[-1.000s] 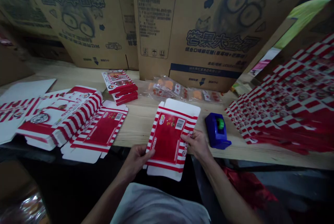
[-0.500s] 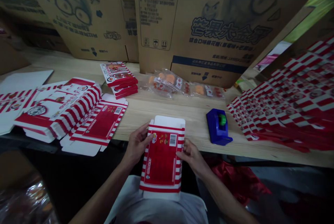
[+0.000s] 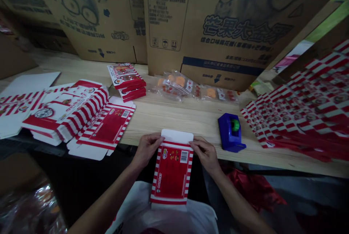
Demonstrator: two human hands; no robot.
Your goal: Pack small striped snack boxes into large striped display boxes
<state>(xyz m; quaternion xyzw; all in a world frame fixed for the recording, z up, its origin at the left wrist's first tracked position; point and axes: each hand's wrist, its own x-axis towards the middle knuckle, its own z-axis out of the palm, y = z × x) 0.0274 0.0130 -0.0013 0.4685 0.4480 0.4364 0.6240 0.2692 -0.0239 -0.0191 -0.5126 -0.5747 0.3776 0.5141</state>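
Observation:
A flat red-and-white striped carton (image 3: pixel 171 172) stands upright over my lap, at the front edge of the wooden table (image 3: pixel 191 117). My left hand (image 3: pixel 147 147) grips its top left corner and my right hand (image 3: pixel 205 153) grips its top right corner. Both sets of fingers are closed on it near the white top flap. The red panel with a barcode faces me.
Flat striped cartons lie piled at the left (image 3: pixel 68 114) and fanned out at the right (image 3: pixel 300 114). A blue tape dispenser (image 3: pixel 231 132) sits right of my hands. A small stack of red packs (image 3: pixel 127 81) and clear snack bags (image 3: pixel 191 90) lie before big brown boxes (image 3: pixel 218 23).
The carton has come off the table toward my lap and turned upright. Both hands have slid up from its sides to its top corners.

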